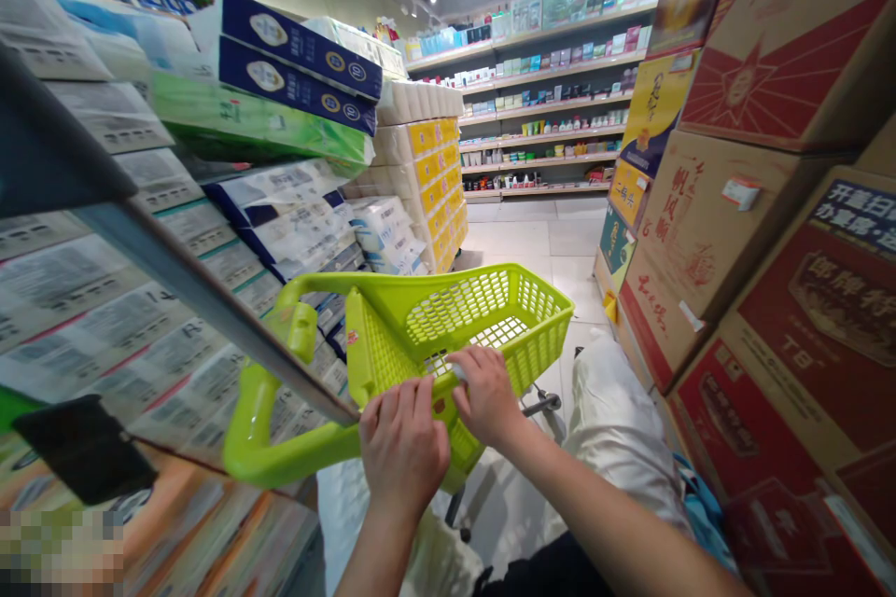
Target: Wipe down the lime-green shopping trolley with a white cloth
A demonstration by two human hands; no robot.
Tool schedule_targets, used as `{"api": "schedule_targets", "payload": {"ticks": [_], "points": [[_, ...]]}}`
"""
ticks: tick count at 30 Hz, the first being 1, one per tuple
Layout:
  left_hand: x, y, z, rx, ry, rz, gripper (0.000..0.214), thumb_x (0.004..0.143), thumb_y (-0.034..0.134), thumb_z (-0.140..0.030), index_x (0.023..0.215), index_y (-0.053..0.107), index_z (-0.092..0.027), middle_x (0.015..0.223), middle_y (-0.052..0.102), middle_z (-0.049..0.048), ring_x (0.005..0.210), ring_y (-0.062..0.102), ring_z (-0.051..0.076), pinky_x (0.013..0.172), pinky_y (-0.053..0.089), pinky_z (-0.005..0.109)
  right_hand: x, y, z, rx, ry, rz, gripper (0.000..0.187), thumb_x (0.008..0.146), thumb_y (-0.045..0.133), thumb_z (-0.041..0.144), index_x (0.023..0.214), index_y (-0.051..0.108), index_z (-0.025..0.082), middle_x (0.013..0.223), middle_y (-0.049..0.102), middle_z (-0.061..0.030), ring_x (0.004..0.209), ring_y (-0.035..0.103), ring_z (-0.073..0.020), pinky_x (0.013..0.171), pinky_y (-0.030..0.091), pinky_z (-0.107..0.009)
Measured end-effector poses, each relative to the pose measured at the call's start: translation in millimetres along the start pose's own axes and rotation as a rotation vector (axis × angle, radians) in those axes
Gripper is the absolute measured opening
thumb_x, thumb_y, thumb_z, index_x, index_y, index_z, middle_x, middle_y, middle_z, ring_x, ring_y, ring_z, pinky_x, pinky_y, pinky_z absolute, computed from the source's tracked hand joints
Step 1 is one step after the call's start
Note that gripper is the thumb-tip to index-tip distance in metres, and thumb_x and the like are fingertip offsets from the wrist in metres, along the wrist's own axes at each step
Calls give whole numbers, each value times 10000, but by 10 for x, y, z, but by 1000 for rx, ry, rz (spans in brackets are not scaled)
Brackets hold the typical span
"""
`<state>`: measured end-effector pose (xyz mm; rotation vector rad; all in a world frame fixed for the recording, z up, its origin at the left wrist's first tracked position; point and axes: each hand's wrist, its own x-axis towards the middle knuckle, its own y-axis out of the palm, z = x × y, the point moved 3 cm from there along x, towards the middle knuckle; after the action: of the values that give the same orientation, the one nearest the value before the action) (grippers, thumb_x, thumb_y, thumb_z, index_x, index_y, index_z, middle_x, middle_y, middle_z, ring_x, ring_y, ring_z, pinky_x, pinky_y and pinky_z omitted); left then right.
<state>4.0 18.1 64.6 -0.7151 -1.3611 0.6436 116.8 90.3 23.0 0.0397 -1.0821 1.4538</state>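
Observation:
A lime-green plastic shopping cart [532,308] stands in front of me in a store aisle, its basket showing no goods. My left hand [402,448] rests on the near rim of the basket, by the handle bar [280,452], with its fingers curled over the edge. My right hand [486,396] is closed over the same rim a little further right, pinching a small pale thing I cannot make out.
Shelves of packaged tissue and paper rolls [280,215] crowd the left side. Stacked cardboard boxes [756,233] wall the right. A white sack [609,420] lies on the floor by the boxes. Tiled aisle floor [532,238] runs ahead to shelves of bottles.

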Motion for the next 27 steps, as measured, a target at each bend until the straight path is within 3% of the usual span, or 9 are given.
{"api": "schedule_targets", "payload": {"ticks": [4,7,10,12,19,22,25,27], "points": [[1,9,18,-13,20,-4,382,780,485,-123,1131,629,-161,1008,706,86,991,592,251,960,304,411,21,74,226,62,-92,64,427,701,530,102,1112,592,200,1045,606,-57,996,515,-221,922,371,-355],[-8,7,48,-11,28,-7,412,744,506,-99,1135,623,-161,1017,707,74,996,595,249,956,311,409,47,-5,36,7,-125,118,401,723,536,115,1109,598,198,1034,609,-62,995,518,-220,916,370,-351],[-7,2,57,-17,27,-23,421,722,520,-87,1122,624,-167,1006,709,64,990,600,249,952,316,407,61,-121,-231,-75,-30,83,366,727,524,101,1069,618,193,1005,610,-70,971,516,-227,908,363,-356],[-1,4,46,-23,26,-29,419,719,523,-89,1117,624,-174,1000,711,62,980,602,248,950,316,407,57,-142,-270,-98,32,52,361,722,517,90,1050,624,195,989,608,-68,954,512,-229,904,359,-360],[15,30,55,-29,35,-15,421,731,511,-86,1127,621,-179,1015,713,62,997,605,248,956,315,410,43,13,111,-3,-89,115,394,726,546,116,1106,591,210,1064,608,-53,979,511,-221,918,357,-349],[22,30,115,-37,36,-15,426,718,525,-81,1118,624,-190,1016,716,53,992,609,242,950,320,406,58,-43,-50,-40,-85,123,383,735,536,115,1098,605,214,1037,618,-53,965,517,-223,905,361,-351],[47,30,167,-36,26,-23,401,712,528,-82,1085,631,-189,982,718,45,971,609,243,938,324,411,64,-108,-241,-107,16,67,361,729,524,97,1059,627,204,996,620,-64,950,515,-231,900,360,-361],[68,37,187,-30,20,-26,377,716,528,-86,1062,634,-190,963,718,41,959,607,246,927,325,416,62,-88,-230,-120,63,39,358,721,524,87,1042,632,204,989,616,-65,951,514,-233,906,357,-367]]}}
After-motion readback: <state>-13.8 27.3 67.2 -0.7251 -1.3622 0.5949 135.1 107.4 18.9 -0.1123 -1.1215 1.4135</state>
